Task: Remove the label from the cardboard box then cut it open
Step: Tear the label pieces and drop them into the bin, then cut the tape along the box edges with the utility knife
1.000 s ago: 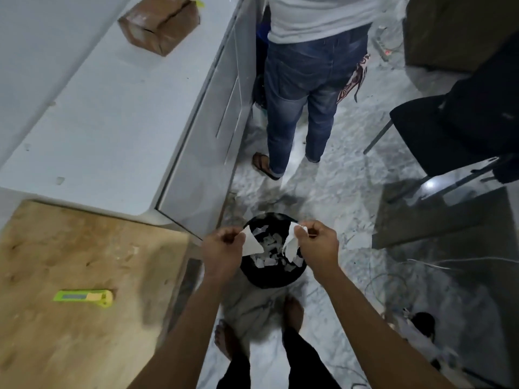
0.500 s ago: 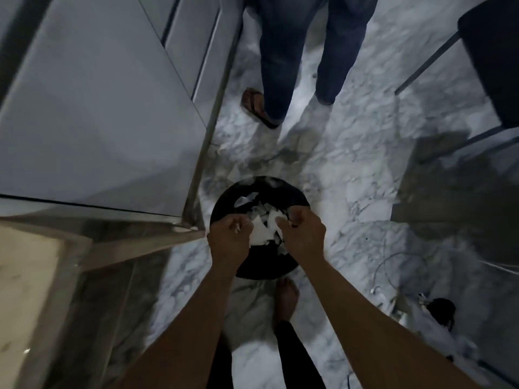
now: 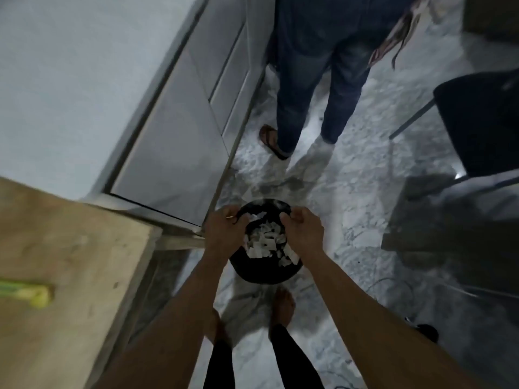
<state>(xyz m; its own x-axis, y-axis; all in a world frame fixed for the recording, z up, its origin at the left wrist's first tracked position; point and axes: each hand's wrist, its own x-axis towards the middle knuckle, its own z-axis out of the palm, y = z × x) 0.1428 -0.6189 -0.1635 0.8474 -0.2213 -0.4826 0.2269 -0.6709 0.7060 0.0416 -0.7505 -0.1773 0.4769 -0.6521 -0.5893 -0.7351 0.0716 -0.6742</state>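
While both hands hover over the black bin (image 3: 264, 273) of torn label scraps (image 3: 265, 244), left hand (image 3: 224, 233) and right hand (image 3: 303, 234) loosely curled (holding nothing I can see), the box cutter (image 3: 26, 294) lies lengthwise along the wooden table's (image 3: 84, 262) near-left edge, nearer the left hand; cardboard box out of view
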